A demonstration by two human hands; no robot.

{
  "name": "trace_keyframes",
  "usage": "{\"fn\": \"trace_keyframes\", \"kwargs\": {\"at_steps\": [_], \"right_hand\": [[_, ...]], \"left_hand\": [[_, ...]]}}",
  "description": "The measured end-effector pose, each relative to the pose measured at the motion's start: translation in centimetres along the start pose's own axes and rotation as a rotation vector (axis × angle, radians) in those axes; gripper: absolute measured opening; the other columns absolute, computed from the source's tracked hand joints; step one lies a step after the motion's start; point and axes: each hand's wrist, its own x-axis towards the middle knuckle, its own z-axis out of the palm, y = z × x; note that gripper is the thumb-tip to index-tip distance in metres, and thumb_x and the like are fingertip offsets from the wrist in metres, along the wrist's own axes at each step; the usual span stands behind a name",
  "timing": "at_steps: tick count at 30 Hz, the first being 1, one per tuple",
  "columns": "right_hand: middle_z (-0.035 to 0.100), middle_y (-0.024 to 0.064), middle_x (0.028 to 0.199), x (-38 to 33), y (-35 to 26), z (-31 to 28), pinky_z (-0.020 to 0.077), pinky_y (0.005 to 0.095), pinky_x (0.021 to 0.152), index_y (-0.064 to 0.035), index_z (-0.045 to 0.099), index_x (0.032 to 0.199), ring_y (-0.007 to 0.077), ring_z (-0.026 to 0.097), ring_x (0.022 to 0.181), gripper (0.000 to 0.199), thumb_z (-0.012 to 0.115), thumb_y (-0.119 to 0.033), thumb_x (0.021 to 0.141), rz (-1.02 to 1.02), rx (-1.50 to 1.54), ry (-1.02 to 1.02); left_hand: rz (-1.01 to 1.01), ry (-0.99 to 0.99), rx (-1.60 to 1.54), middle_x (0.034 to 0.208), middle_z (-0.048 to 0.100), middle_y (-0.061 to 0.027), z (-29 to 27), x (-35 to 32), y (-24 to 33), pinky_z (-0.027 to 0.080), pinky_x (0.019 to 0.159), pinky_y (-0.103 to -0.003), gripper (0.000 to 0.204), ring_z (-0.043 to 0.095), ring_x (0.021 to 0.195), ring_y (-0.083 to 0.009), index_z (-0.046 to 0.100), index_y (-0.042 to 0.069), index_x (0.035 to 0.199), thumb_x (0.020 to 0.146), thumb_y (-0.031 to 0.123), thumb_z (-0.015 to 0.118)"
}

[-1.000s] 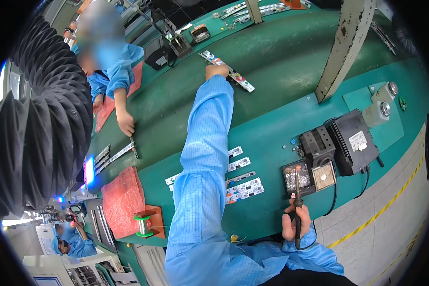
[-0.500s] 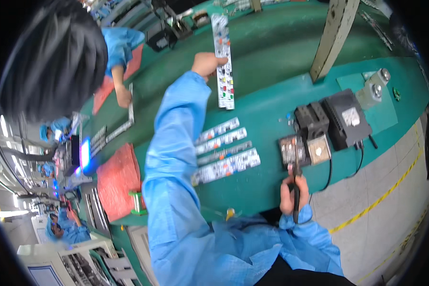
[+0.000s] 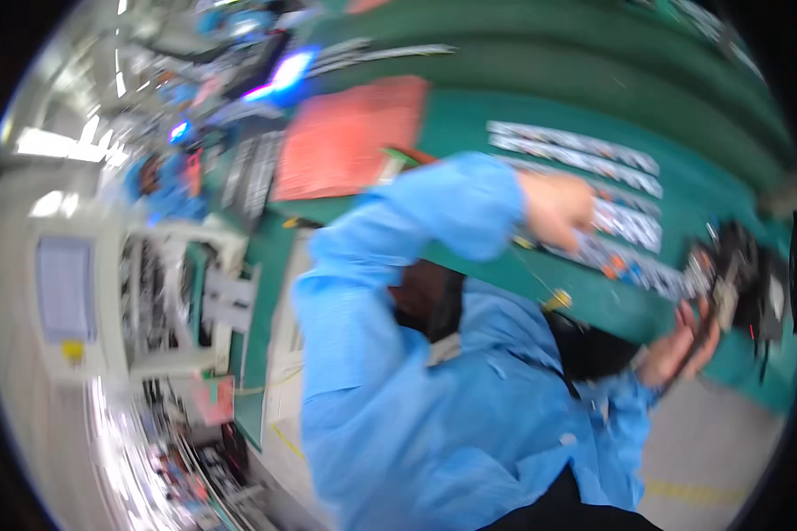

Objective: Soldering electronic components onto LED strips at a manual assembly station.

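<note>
left arm [image 3: 398, 221] bent, left hand [image 3: 558, 210] closed on a circuit board [image 3: 648, 275]
pale, blurred, with orange and blue spots, it slants over the tabletop [image 3: 459, 115]; right hand [image 3: 669, 352] grips a soldering iron [image 3: 701, 336]

Left hand [image 3: 558, 211] holding a circuit-board strip [image 3: 618, 265] over the green bench [image 3: 456, 122], near further strips [image 3: 627, 223]; right hand [image 3: 677, 350] gripping a soldering iron [image 3: 703, 333]; fine detail blurred.
</note>
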Motion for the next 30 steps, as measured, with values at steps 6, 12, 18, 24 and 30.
{"fn": "trace_keyframes", "kwargs": {"at_steps": [6, 12, 18, 24, 30], "right_hand": [[0.052, 0.029, 0.137, -0.9, 0.1, 2.2, 0.0379, 0.0455, 0.109, 0.0069, 0.037, 0.139, 0.0344, 0.052, 0.128, 0.046, 0.054, -0.003, 0.098, -0.006, -0.134, -0.093], [0.055, 0.0277, 0.135, -0.8, 1.2, 1.1, 0.043, 0.0415, 0.105, 0.0065, 0.039, 0.139, 0.0302, 0.056, 0.123, 0.048, 0.058, -0.003, 0.096, -0.047, -0.144, -0.117], [0.057, 0.0253, 0.133, -1.3, 1.0, 1.2, 0.049, 0.0377, 0.098, 0.0012, 0.041, 0.14, 0.0268, 0.062, 0.115, 0.051, 0.061, 0.0, 0.093, 0.17, -0.156, 0.0], [0.062, 0.0218, 0.127, -1.9, 0.7, 0.9, 0.0497, 0.034, 0.096, -0.0004, 0.046, 0.137, 0.0238, 0.063, 0.111, 0.046, 0.062, 0.001, 0.093, 0.348, -0.308, -0.026], [0.064, 0.0255, 0.12, -1.5, 2.6, 0.8, 0.0518, 0.0319, 0.09, 0.0002, 0.053, 0.13, 0.0237, 0.065, 0.106, 0.039, 0.063, 0.003, 0.092, 0.147, -0.125, -0.008]], "left_hand": [[0.045, 0.022, -0.054, 0.055, 0.05, -0.0155, 2.2, 1.0, -1.3, 0.04, 0.056, -0.046, 0.032, 0.05, 0.055, -0.0293, 0.059, -0.001, 0.063, 0.069, 0.025, 0.075], [-0.011, -0.068, -0.039, 0.056, 0.049, -0.0135, 3.2, 2.5, -2.3, 0.04, 0.06, -0.045, 0.035, 0.05, 0.059, -0.0266, 0.059, -0.005, 0.065, 0.073, 0.023, 0.079], [-0.02, -0.122, -0.003, 0.056, 0.049, -0.0141, 3.2, 3.9, -2.9, 0.04, 0.06, -0.044, 0.035, 0.049, 0.059, -0.0252, 0.059, -0.004, 0.066, 0.073, 0.025, 0.076], [0.024, -0.22, 0.002, 0.074, 0.067, -0.0191, 3.5, 4.1, -4.0, 0.048, 0.064, -0.043, 0.031, 0.063, 0.07, -0.0253, 0.07, -0.004, 0.083, 0.075, 0.026, 0.072], [-0.184, -0.215, -0.092, 0.058, 0.051, -0.0099, 2.9, 3.6, -2.9, 0.039, 0.054, -0.04, 0.032, 0.051, 0.057, -0.0191, 0.059, -0.002, 0.068, 0.079, 0.021, 0.077]]}}
